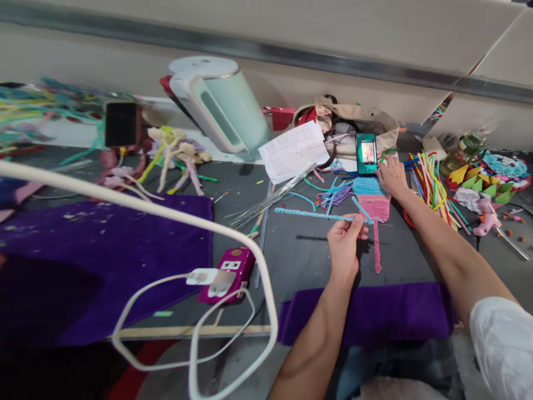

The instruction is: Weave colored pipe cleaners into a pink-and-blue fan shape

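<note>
My left hand (345, 241) pinches a light blue twisted pipe cleaner (310, 214), which points left above the dark table. Just beyond it lies a flat piece of blue and pink pipe cleaners (375, 207) with a pink stem (377, 250) towards me. My right hand (392, 175) rests at the right edge of a teal phone (366, 155) with a lit screen, its fingers partly spread. Purple and blue pipe cleaners (335, 195) lie loose left of the flat piece.
A purple cloth (400, 314) lies at the front edge. Left are a power strip (234, 266), white cable (166, 214) and pale green kettle (237, 111). Pipe cleaners (435, 183), a pink glue gun (488, 218) and glass jar (466, 150) stand right.
</note>
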